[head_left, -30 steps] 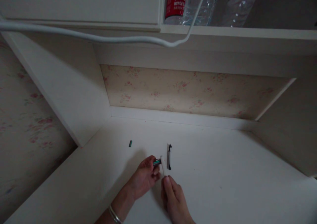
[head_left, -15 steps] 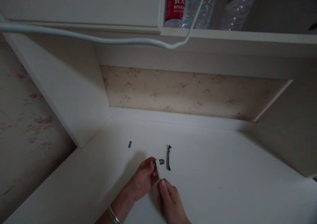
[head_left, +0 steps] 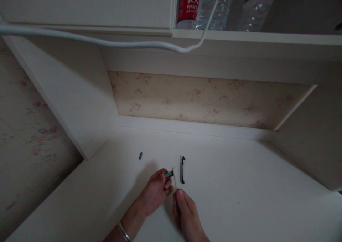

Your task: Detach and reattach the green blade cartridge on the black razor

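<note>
My left hand (head_left: 156,191) pinches a small green battery (head_left: 169,174) at its fingertips, low over the white desk (head_left: 240,199). My right hand (head_left: 187,215) grips a slim white device (head_left: 175,179) that stands on edge right beside the battery. A black cover piece (head_left: 182,169) lies on the desk just right of the device. A second small green battery (head_left: 140,155) lies on the desk to the left, apart from both hands. A bracelet is on my left wrist.
A white cable (head_left: 107,41) hangs across the top of the view. Water bottles (head_left: 203,5) stand on the shelf above the desk. White side panels close in the desk nook on both sides, with flowered wallpaper (head_left: 203,99) at the back.
The white device has turned from its broad side half a second ago back to thin edge-on. The battery stays at its left side; both hands stay in place.
</note>
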The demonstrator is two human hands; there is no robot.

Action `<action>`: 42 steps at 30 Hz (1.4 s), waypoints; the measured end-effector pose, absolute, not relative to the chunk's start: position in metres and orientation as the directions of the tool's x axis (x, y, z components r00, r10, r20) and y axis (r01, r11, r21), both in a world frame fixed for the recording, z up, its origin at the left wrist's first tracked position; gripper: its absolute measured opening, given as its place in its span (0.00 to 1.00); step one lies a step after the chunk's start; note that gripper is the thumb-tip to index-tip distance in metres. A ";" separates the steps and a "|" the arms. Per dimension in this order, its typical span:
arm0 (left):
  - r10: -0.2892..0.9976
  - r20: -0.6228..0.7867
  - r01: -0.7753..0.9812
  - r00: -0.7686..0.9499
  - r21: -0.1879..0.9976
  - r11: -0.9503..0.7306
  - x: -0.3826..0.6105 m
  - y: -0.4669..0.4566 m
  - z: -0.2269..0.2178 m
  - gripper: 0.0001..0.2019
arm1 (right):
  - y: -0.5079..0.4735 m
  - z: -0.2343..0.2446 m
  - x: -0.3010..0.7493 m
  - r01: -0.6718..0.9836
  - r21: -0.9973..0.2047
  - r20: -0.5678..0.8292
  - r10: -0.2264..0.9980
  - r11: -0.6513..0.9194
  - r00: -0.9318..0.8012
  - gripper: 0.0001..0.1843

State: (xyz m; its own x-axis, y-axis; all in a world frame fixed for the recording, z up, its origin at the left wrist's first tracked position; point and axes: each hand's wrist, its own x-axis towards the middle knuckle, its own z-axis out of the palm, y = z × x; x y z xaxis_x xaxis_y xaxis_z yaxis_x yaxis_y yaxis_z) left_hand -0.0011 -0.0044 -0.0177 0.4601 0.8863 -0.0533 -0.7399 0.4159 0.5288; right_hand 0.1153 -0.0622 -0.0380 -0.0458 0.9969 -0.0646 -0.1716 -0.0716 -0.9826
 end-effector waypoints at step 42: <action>0.926 -0.173 -0.743 0.336 0.556 0.374 0.002 -0.002 -0.018 0.12 | -0.064 -0.022 0.107 -0.503 -0.839 -0.215 0.976 -0.207 -0.043 0.32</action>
State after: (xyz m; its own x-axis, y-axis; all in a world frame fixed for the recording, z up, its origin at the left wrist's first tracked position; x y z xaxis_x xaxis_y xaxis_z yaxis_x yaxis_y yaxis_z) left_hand 0.0018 -0.0020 -0.0175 0.3362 0.9257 -0.1734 -0.7426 0.3738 0.5558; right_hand 0.1068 -0.0643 -0.0219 -0.0430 0.9757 -0.2146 -0.5030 -0.2068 -0.8392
